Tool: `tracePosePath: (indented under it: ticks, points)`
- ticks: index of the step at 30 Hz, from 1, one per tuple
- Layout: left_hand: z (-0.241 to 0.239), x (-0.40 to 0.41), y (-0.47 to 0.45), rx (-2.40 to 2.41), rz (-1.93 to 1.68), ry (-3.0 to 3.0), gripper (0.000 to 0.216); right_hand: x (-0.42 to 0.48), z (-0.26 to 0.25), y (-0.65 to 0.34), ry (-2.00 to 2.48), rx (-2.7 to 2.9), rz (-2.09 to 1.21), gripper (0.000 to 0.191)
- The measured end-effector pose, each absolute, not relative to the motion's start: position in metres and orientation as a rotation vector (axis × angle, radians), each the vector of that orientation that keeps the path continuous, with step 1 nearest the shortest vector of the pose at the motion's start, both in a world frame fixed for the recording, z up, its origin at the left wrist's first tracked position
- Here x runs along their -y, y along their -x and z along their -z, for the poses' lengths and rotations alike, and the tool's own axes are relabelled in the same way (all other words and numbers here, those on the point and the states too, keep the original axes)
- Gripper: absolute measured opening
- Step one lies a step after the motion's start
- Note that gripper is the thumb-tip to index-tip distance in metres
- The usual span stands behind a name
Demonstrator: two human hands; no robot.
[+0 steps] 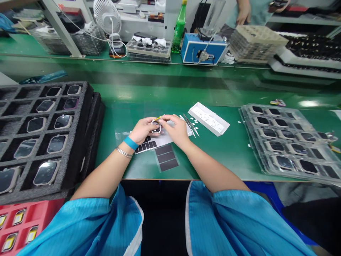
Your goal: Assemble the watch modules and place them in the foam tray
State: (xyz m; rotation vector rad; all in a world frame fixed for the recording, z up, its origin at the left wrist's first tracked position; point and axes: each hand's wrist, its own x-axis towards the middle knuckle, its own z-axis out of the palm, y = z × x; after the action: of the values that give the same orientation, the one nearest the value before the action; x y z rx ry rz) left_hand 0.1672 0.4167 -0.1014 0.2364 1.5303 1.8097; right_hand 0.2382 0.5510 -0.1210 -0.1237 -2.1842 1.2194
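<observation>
Though small, case (156, 127) in left hand (143, 130)

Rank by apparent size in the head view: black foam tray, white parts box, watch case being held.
Largest: black foam tray, though nearness to the camera inflates it.
Middle: white parts box.
Smallest: watch case.
</observation>
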Motion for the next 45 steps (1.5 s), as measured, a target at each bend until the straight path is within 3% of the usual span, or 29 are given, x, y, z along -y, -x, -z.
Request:
tracePosePath:
  ticks: [3,8,12,18,23,26,35,42,45]
  points:
    - [0.100,-0.416,-0.166,-1.480,-1.826,-0.216,0.022,-0.551,0.122,-0.238,0.021,2.253,-0.971,0.013]
    - [0.099,-0.414,-0.159,-1.210,-1.870,-0.067,0.030,-0.550,0.124,-0.240,-0.150,2.374,-0.542,0.021]
    - [0.100,-0.412,-0.154,-1.177,-1.908,-0.022,0.026,-0.551,0.123,-0.240,-0.202,2.435,-0.474,0.021]
    - [0.106,-0.409,-0.153,-1.232,-1.923,-0.254,0.034,-0.556,0.125,-0.236,-0.096,2.396,-0.911,0.021]
    - [0.113,-0.411,-0.154,-1.280,-1.926,-0.337,0.038,-0.562,0.137,-0.227,0.008,2.281,-1.783,0.062]
    - [0.116,-0.413,-0.156,-1.294,-1.917,-0.396,0.043,-0.564,0.140,-0.225,0.012,2.196,-2.076,0.078]
    - [0.115,-0.415,-0.160,-1.341,-1.947,-0.500,0.048,-0.557,0.132,-0.230,0.012,2.087,-2.052,0.062]
    - [0.111,-0.415,-0.155,-1.280,-1.925,-0.276,0.025,-0.559,0.130,-0.226,0.282,1.846,-2.380,0.056]
    - [0.105,-0.415,-0.153,-1.226,-1.991,-0.190,0.026,-0.562,0.131,-0.223,0.314,1.742,-2.306,0.049]
